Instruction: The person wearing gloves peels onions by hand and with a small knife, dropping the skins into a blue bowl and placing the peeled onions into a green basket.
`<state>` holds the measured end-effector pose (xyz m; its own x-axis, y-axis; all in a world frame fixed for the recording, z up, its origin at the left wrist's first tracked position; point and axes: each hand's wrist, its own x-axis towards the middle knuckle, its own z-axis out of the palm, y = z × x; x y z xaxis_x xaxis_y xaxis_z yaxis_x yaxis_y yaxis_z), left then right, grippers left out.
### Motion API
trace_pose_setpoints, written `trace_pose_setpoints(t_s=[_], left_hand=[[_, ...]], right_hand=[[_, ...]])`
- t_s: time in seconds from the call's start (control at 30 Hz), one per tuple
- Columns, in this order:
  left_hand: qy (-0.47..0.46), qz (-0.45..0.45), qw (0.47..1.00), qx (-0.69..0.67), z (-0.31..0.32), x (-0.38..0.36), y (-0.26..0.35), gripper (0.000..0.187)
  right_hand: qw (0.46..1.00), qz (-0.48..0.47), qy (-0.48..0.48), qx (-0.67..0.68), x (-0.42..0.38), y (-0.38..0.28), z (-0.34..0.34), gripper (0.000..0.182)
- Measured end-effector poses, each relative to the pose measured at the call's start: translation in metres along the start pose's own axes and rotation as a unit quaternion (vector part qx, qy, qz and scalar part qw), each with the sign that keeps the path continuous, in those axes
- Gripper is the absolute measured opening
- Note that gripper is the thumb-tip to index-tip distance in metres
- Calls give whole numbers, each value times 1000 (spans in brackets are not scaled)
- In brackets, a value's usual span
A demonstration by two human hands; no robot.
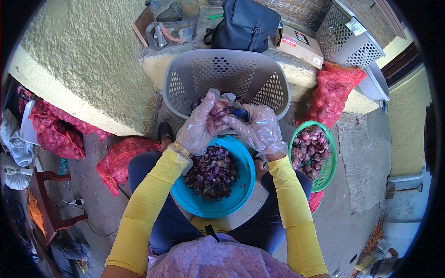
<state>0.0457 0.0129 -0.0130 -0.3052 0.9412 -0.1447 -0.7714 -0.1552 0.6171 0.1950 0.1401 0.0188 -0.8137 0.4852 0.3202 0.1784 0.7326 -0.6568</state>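
Both hands wear clear plastic gloves and meet above the near rim of a grey perforated basket (227,58). My left hand (200,124) is closed around a reddish-purple onion (218,109), partly covered by the fingers. My right hand (263,129) grips a small tool with a dark blue-black handle (239,112), against the onion; its blade cannot be made out. Below them, between my knees, a blue basin (248,178) contains purple onion skins and pieces (213,173). More onions show at the bottom of the grey basket, largely hidden by my hands.
On the right stands a green basket (332,167) of red onions, with a red mesh sack (331,92) behind it. Other red sacks (123,160) lie at left. A dark backpack (250,25), a cardboard box (299,45) and a bucket (185,32) rest on the ledge.
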Motion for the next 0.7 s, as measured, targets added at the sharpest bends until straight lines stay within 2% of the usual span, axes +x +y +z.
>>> trace_pose_setpoints(t_s=[0.2,0.27,0.53,0.7], left_hand=[[-4,-5,1000,0,-7,2,-2,46],[-12,-11,1000,-5,-8,3,-2,47],[-37,-40,998,-10,-14,4,-3,50],[-36,-25,999,17,-13,3,-1,47]], right_hand=[[1000,-3,-16,12,0,-7,-3,39],[1000,13,-25,10,0,-8,-3,50],[999,6,-28,-18,0,-7,-3,51],[998,10,-38,-54,-1,-4,-2,52]])
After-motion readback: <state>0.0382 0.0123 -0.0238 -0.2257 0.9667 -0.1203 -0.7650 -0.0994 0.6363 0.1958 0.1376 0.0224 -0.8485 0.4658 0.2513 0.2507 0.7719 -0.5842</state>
